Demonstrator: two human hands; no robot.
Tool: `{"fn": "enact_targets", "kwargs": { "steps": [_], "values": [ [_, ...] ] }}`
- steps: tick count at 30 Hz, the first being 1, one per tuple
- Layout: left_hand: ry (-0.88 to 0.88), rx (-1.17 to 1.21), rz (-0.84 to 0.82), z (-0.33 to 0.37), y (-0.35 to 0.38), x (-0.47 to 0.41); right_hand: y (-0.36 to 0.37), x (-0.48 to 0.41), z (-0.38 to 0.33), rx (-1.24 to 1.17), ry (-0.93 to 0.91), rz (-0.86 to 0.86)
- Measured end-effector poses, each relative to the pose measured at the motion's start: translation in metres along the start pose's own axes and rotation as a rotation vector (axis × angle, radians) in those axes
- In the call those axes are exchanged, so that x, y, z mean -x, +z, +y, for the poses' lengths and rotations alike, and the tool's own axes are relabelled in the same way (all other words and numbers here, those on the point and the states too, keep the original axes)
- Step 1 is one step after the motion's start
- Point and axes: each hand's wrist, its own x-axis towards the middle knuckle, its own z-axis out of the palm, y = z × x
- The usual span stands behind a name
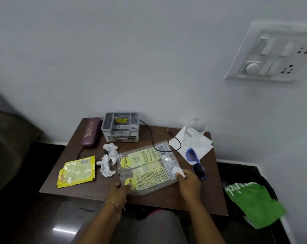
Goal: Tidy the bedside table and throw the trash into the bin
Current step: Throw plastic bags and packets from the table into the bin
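Left hand [119,190] and right hand [188,182] pinch the clear packet [149,166]; black cable [149,132] crosses it.

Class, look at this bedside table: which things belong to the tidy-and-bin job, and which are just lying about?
Job: clear Premia packet held by left hand and right hand, yellow wrapper, crumpled tissues, bin.
Lying about: purple case, grey box, black cable, glass, blue sunglasses, wall switchboard.

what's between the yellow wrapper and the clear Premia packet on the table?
Head view: two crumpled white tissue wads lie between the yellow wrapper and the clear packet.
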Motion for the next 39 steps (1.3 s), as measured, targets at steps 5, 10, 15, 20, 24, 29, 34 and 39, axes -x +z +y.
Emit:
{"fn": "enact_targets", "kwargs": {
  "steps": [5, 10, 15, 20, 24, 29, 34, 39],
  "values": [
    [0.015, 0.099, -0.021, 0.007, -0.010, 0.020, -0.016, 0.020, 0.004, -0.287, 0.130, -0.040],
    [0.047, 0.154, -0.090, 0.006, -0.021, 0.051, -0.049, 0.063, 0.006, -0.515, 0.210, -0.050],
    [0.102, 0.126, -0.113, 0.003, -0.012, 0.080, -0.084, 0.095, 0.009, -0.639, 0.213, 0.033],
    [0.228, 0.064, -0.209, 0.002, 0.046, 0.092, -0.118, 0.095, 0.034, -0.762, 0.182, 0.326],
    [0.286, -0.028, -0.303, -0.007, 0.128, 0.089, -0.156, 0.070, 0.070, -0.833, 0.193, 0.573],
    [0.289, -0.130, -0.412, -0.021, 0.208, 0.073, -0.193, 0.044, 0.091, -0.888, 0.201, 0.722],
    [0.299, -0.239, -0.461, -0.039, 0.251, 0.078, -0.226, -0.006, 0.138, -0.837, 0.281, 0.881],
    [0.331, -0.291, -0.488, -0.044, 0.221, 0.082, -0.199, -0.048, 0.189, -0.669, 0.548, 0.725]
  ]
}}
